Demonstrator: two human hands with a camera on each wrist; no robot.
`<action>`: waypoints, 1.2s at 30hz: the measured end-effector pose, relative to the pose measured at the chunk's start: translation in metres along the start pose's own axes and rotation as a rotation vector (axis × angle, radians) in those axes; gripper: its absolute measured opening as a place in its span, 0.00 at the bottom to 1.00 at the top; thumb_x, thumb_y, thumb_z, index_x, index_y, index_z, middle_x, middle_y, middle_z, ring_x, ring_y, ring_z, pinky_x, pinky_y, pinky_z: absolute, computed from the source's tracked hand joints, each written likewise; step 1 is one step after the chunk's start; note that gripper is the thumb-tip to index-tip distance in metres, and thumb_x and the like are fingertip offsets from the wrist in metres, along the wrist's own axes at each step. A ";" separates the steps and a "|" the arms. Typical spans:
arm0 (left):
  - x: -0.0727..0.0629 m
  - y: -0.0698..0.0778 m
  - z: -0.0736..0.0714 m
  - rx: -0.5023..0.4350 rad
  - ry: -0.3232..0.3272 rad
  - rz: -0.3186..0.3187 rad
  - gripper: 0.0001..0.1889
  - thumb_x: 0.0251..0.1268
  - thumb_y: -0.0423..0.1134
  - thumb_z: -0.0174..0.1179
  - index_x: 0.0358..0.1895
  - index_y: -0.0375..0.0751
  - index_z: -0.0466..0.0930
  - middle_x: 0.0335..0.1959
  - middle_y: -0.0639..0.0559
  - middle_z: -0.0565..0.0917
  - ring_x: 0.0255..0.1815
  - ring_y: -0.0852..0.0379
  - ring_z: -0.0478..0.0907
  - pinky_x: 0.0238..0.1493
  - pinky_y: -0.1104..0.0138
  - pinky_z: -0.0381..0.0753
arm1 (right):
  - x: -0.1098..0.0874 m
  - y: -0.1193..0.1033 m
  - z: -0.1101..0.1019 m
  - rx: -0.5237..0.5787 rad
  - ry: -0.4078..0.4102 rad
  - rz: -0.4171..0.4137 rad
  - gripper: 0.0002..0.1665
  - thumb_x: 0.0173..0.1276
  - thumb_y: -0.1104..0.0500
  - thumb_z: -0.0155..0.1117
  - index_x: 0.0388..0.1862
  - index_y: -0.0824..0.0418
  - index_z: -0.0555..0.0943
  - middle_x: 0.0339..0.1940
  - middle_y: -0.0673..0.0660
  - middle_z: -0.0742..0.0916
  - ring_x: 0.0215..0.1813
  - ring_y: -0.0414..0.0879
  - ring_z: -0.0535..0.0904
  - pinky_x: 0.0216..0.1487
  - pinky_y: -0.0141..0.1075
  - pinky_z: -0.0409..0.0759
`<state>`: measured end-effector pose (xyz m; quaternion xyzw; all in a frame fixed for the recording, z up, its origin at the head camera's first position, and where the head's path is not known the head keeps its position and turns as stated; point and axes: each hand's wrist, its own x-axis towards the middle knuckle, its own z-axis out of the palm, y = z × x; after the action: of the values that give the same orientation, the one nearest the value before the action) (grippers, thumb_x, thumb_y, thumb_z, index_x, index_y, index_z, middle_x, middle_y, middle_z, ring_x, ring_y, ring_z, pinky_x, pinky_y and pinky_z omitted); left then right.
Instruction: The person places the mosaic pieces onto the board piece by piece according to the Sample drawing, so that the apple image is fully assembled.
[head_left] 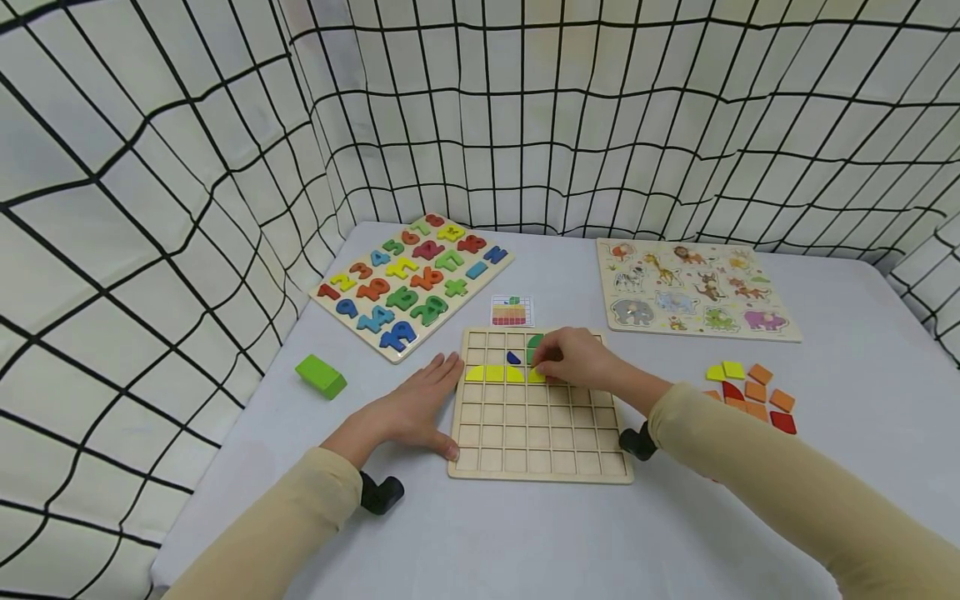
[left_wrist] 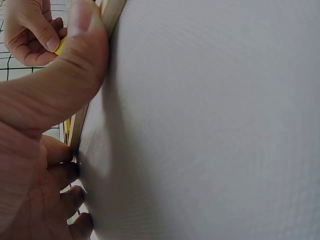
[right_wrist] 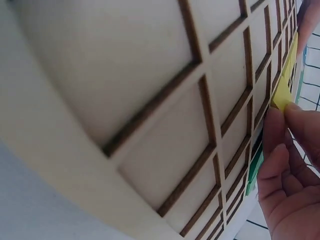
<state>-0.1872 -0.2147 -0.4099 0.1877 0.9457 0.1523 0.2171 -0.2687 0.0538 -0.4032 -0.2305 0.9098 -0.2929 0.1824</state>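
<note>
A wooden grid board (head_left: 540, 464) lies in front of me. My left hand (head_left: 416, 407) rests along its left edge, fingers extended and thumb near the lower corner. In the right hand (head_left: 581, 360), thumb and fingertips pinch a yellow tile (right_wrist: 281, 95) at the board's third row. Left of that tile, yellow pieces (head_left: 494, 373) sit side by side in the same row, the leftmost with a curved edge. Above them are a dark blue curved piece (head_left: 513, 357) and green pieces (head_left: 534, 342), partly hidden by the right hand.
Behind the grid stands a small pattern card (head_left: 512, 322). A number puzzle board (head_left: 395, 357) lies back left, an animal puzzle board (head_left: 789, 336) back right. Loose orange, red and yellow tiles (head_left: 756, 392) lie right; a green block (head_left: 321, 377) lies left. Black netting surrounds the table.
</note>
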 end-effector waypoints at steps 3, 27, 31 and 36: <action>0.000 0.000 0.000 0.004 -0.001 -0.002 0.69 0.45 0.57 0.81 0.82 0.29 0.43 0.85 0.36 0.43 0.86 0.37 0.36 0.85 0.45 0.43 | 0.000 -0.003 0.001 -0.097 0.023 -0.034 0.02 0.71 0.60 0.70 0.37 0.58 0.88 0.38 0.53 0.88 0.41 0.46 0.78 0.46 0.35 0.80; -0.001 0.002 -0.001 -0.006 0.002 -0.016 0.68 0.45 0.56 0.81 0.82 0.30 0.43 0.85 0.36 0.44 0.86 0.37 0.36 0.85 0.45 0.44 | -0.018 -0.001 -0.011 -0.282 0.014 -0.167 0.10 0.72 0.63 0.68 0.49 0.60 0.91 0.46 0.54 0.90 0.49 0.47 0.85 0.50 0.39 0.86; -0.001 0.002 -0.001 -0.005 -0.001 -0.015 0.68 0.46 0.56 0.81 0.82 0.30 0.43 0.85 0.36 0.44 0.86 0.37 0.35 0.85 0.45 0.44 | -0.031 0.014 -0.029 -0.245 0.065 -0.149 0.11 0.72 0.65 0.66 0.50 0.62 0.89 0.47 0.57 0.91 0.47 0.49 0.86 0.45 0.40 0.86; 0.000 0.002 0.000 0.001 -0.005 -0.020 0.68 0.46 0.57 0.80 0.82 0.31 0.42 0.85 0.37 0.43 0.86 0.37 0.35 0.85 0.46 0.43 | -0.052 0.047 -0.060 -0.235 0.150 -0.101 0.12 0.73 0.65 0.65 0.52 0.65 0.88 0.47 0.59 0.91 0.48 0.52 0.85 0.47 0.44 0.86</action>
<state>-0.1866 -0.2136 -0.4090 0.1788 0.9470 0.1492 0.2211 -0.2680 0.1420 -0.3766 -0.2735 0.9361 -0.2094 0.0708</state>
